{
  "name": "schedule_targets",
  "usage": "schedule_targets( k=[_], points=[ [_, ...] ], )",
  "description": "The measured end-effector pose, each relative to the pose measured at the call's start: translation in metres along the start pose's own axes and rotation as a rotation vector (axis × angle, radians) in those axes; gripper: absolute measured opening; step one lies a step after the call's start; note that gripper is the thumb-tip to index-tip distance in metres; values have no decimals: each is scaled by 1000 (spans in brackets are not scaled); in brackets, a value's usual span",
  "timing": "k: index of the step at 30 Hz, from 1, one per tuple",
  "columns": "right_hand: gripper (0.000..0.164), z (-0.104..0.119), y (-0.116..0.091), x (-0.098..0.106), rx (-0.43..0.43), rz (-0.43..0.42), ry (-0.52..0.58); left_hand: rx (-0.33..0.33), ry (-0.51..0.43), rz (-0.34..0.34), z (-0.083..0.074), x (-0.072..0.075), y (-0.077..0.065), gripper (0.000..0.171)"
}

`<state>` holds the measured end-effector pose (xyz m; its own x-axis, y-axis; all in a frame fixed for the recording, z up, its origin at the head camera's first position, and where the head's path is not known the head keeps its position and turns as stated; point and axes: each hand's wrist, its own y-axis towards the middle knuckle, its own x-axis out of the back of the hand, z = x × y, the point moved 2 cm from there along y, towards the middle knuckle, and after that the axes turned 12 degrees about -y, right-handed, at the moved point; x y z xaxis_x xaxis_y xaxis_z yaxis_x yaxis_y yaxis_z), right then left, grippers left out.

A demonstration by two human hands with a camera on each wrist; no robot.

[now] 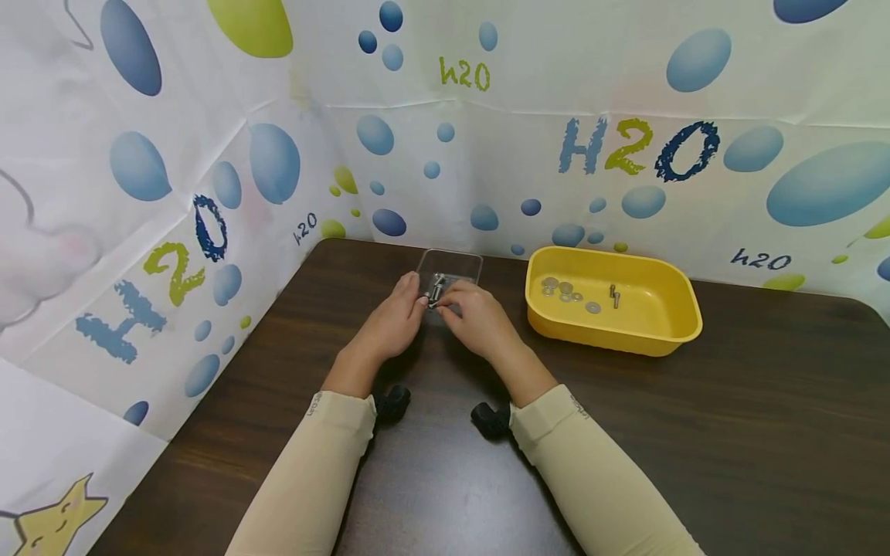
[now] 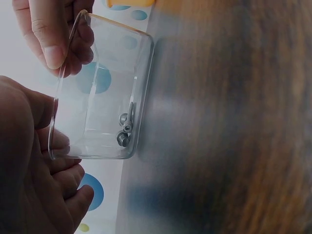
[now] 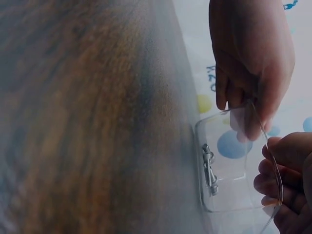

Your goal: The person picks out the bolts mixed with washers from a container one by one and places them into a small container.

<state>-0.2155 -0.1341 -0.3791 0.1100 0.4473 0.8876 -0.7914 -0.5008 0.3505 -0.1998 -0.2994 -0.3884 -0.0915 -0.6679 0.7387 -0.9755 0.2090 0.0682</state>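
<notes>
A clear plastic box (image 1: 475, 264) stands near the far side of the table, with several metal bolts (image 2: 125, 127) lying on its floor. My left hand (image 1: 394, 323) is at the box's left side, its thumb and fingertips close to the rim. From the right, my right hand (image 1: 480, 318) meets it, thumb and index finger brought together. Between the fingertips of both hands a small metal bolt (image 1: 433, 304) shows in the head view, mostly covered. Through the clear wall in the right wrist view, fingertips (image 3: 263, 183) appear just below the rim.
A yellow tray (image 1: 612, 336) stands right of the box, holding several round washers (image 1: 592, 307) and two bolts (image 1: 615, 299). The dark wooden table (image 1: 765, 432) meets a patterned white sheet (image 1: 514, 154) at the back and left.
</notes>
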Motion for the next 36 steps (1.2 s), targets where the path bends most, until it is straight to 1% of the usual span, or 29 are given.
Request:
schedule_targets(
  k=[4,8,13,19,22,27,34,36],
  points=[
    [15,-3,-2,3,-3,2,15,-5,2,7,-2,-1,2,60],
    [16,-6,-4,7,20,-3,22,-10,7,10,-4,-2,4,60],
    [17,-12,-8,16,39,-48,55,-10,8,7,-6,-3,5,60],
    [20,-21,-13,35,9,-104,71,3,6,3,-8,-2,3,60],
    [20,-29,-18,48,-21,-124,66,3,11,0,-7,-2,3,60],
    [24,-53,-29,70,-87,-142,57,23,8,8,-6,-3,3,60],
    [32,-93,-45,97,-257,-136,34,34,16,-4,-4,-2,1,61],
    [33,-104,-50,102,-292,-133,32,40,22,-6,-3,-1,0,61]
  ],
)
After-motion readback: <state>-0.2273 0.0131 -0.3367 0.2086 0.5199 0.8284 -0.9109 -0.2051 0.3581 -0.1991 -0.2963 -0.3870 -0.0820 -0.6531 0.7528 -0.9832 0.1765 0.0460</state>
